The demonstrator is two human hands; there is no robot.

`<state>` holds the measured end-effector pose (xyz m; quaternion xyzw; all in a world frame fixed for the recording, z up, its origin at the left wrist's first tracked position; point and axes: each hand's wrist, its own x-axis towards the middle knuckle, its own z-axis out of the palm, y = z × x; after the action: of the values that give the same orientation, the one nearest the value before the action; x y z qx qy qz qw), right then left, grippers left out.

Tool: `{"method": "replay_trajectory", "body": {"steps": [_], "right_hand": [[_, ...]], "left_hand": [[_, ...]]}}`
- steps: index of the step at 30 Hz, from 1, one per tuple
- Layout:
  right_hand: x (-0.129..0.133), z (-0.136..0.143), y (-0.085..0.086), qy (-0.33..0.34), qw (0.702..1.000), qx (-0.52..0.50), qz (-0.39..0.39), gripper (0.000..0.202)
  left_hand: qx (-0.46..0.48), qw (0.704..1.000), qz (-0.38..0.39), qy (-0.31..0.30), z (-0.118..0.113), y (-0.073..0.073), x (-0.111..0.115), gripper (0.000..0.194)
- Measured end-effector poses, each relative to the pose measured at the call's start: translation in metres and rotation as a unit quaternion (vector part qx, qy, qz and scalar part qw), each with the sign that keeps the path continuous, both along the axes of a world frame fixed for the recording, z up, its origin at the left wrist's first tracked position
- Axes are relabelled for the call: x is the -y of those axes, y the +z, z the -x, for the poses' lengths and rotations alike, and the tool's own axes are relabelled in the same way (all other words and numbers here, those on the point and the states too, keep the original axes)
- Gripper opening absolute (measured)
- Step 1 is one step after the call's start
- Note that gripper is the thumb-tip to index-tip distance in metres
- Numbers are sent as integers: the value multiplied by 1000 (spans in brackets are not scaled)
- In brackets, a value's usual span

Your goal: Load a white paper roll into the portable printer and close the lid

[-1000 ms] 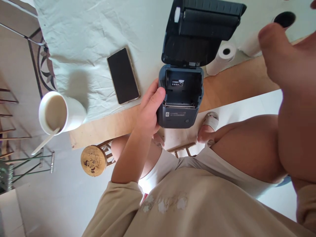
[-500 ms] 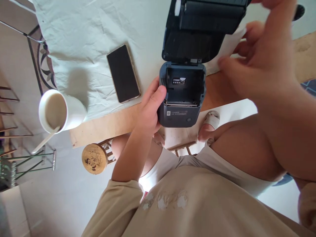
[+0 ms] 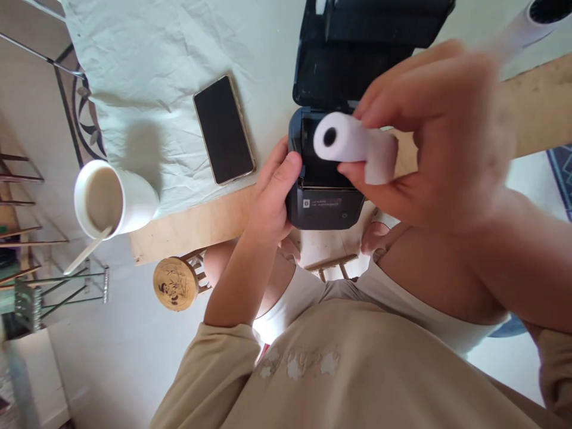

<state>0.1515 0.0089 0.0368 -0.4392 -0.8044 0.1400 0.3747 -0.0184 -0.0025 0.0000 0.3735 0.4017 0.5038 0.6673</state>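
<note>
A dark label printer (image 3: 328, 208) has its lid (image 3: 344, 71) raised and its inner compartment exposed. My left hand (image 3: 274, 190) is wrapped round the printer's left side, thumb on its edge. Over the compartment, my right hand (image 3: 447, 131) pinches a small white paper roll (image 3: 342, 140) with a dark core hole; a loose end of paper curls down between the fingers. Part of the compartment is hidden behind the roll.
A black phone (image 3: 224, 130) lies on the pale cloth (image 3: 174, 53). At the left are a white cup (image 3: 138, 199) of milky drink with a spoon and a round wooden stool (image 3: 176, 284). Another white roll (image 3: 521, 36) is at the top right.
My right hand has moved left and down from beside the lid, bringing the paper roll into view above the compartment. My left hand keeps its hold on the printer.
</note>
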Motion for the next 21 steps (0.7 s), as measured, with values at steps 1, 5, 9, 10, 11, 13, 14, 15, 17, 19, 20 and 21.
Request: {"method": "replay_trajectory", "body": {"steps": [1,5,9,10,11,13,14,15,17,19,20,21], "right_hand": [[-2,3,-2,-1,999,25,-41,13],[-5,2,-11,8,992,76,-101,6],[-2,-2,-10,14,992,75,-102,7],[-2,-3,-9,11,991,74,-107,7],[-1,-3,-7,9,990,71,-117,7],[0,-4,-6,7,987,52,-152,6],[-1,-4,-6,6,985,43,-169,7],[-1,-4,-6,6,983,39,-182,8],[-3,-4,-9,1,981,47,-186,11],[-5,-4,-14,-2,983,84,-166,14],[-6,-4,-16,-2,983,101,-154,14],[-7,-3,-17,-1,983,112,-145,13]], "left_hand": [[-7,1000,3,6,0,0,0,26],[-11,1000,8,16,-2,0,0,28],[20,1000,-12,-4,-2,-3,0,26],[17,1000,-16,-4,-1,-3,0,26],[13,1000,-19,-5,-1,-4,-1,25],[10,1000,-19,-11,0,-6,-1,24],[13,1000,-19,-11,1,-8,-1,24],[19,999,-23,-15,1,-9,-2,24],[30,999,-36,-12,1,-12,-2,24],[33,999,-37,-5,0,-12,-2,21],[30,999,-32,-3,0,-11,-2,20],[23,999,-24,-1,-1,-9,-2,20]]}}
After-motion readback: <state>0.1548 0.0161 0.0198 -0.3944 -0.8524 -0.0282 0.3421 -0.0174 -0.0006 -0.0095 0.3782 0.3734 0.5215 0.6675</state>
